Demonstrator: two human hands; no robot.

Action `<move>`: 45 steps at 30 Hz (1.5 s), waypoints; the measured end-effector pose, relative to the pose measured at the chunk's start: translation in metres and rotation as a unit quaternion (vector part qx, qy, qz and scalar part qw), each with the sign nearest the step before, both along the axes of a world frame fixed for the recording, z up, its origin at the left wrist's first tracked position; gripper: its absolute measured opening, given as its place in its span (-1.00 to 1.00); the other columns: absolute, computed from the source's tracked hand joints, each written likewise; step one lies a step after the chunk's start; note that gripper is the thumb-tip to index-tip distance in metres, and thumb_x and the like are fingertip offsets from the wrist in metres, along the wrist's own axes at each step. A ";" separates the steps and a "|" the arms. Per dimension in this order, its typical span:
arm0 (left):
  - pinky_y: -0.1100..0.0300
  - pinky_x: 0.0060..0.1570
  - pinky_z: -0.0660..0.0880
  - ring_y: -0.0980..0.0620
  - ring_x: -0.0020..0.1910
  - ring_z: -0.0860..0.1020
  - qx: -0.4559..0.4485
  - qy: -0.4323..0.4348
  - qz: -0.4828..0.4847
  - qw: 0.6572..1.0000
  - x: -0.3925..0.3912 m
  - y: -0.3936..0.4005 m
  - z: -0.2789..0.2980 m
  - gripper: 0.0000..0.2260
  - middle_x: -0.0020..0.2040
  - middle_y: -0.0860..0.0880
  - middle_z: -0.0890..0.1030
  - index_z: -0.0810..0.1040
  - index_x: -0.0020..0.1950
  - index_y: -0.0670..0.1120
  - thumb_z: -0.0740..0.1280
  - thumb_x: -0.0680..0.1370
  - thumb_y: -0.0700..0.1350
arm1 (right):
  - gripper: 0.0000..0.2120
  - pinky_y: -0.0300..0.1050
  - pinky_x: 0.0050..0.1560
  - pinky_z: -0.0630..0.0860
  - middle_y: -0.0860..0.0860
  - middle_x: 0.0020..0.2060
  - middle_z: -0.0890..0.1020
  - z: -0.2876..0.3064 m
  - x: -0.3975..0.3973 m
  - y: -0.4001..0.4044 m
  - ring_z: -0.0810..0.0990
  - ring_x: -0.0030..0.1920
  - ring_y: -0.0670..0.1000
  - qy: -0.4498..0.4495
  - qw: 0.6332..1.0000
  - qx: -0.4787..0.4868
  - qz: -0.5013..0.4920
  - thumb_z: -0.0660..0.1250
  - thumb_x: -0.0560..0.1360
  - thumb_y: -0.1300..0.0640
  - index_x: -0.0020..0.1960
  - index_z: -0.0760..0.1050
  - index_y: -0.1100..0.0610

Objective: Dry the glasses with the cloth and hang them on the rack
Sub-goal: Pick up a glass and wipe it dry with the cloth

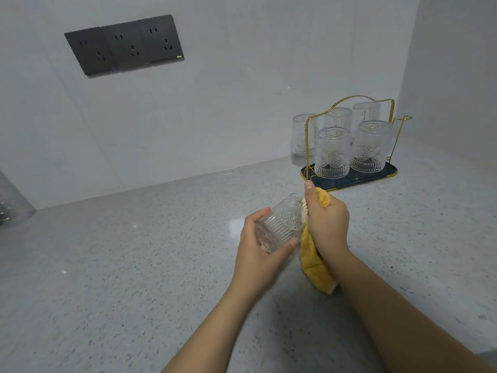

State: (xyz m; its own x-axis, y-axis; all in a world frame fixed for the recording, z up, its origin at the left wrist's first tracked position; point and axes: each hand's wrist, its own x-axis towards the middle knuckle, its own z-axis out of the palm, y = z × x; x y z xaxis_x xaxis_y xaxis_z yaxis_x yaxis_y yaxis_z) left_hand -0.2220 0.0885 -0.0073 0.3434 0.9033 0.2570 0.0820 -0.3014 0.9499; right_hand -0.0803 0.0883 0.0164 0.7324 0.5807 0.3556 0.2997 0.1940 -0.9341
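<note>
A clear patterned glass [282, 222] lies on its side in the air above the counter, its base toward me. My left hand [262, 251] grips it round the base end. My right hand [326, 220] holds a yellow cloth [318, 265] against the glass's mouth, fingers inside the rim and thumb up along the outside. The cloth hangs down below that hand. At the back right stands a gold wire rack [349, 103] on a dark tray [376, 177]. Several glasses [332, 153] hang upside down on it.
The speckled grey countertop [134, 265] runs to a white wall with a dark triple socket panel [125, 44]. A clear container [12, 203] shows at the left edge. A side wall closes the corner at the right behind the rack.
</note>
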 end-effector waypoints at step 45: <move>-0.09 0.17 0.56 -0.05 0.20 0.56 -0.081 0.041 -0.046 0.995 0.005 -0.001 -0.001 -0.26 0.35 0.02 0.41 0.22 0.29 0.32 0.56 0.25 0.16 | -0.49 -0.16 -0.45 0.24 -0.11 -0.62 0.26 0.002 0.004 0.002 0.24 -0.53 -0.08 0.042 0.999 0.029 -0.009 0.32 0.47 -0.11 -0.53 0.19 0.04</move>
